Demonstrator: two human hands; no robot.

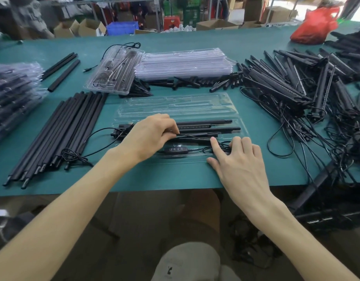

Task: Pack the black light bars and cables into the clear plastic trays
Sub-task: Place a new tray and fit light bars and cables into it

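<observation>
Both hands are down on the open tray [175, 110] right in front of me. I see my left hand [150, 136] curled over the light bars [205, 128], its fingers pinched on a thin cable [187, 135] that runs across them. My right hand [237, 161] is spread flat, gripping nothing, with its fingertips [214, 141] pressing on the coiled cable at the tray's near right end. The bars lie side by side along the tray's near half, and a black controller [176, 149] with small buttons sits in the nearest channel. The far half of the tray holds nothing I can make out. A cable loop [98, 136] trails out of the tray's left end onto the surface [154, 179].

Behind it, a packed tray [114, 69] leans tilted against a stack of empty trays [185, 63], with black spikes [195, 82] scattered along the stack's near side. Left of me lies a row of long black tubes [59, 134], two more tubes [61, 67] lie further back, and at the far left edge sits a pile of filled trays [13, 92]. To the right is a large tangled heap of bars and cables [306, 88].

The surface is green. A red bag [316, 25] rests at its far right corner, and cardboard boxes [88, 27] and a blue crate [122, 28] stand in the room beyond.
</observation>
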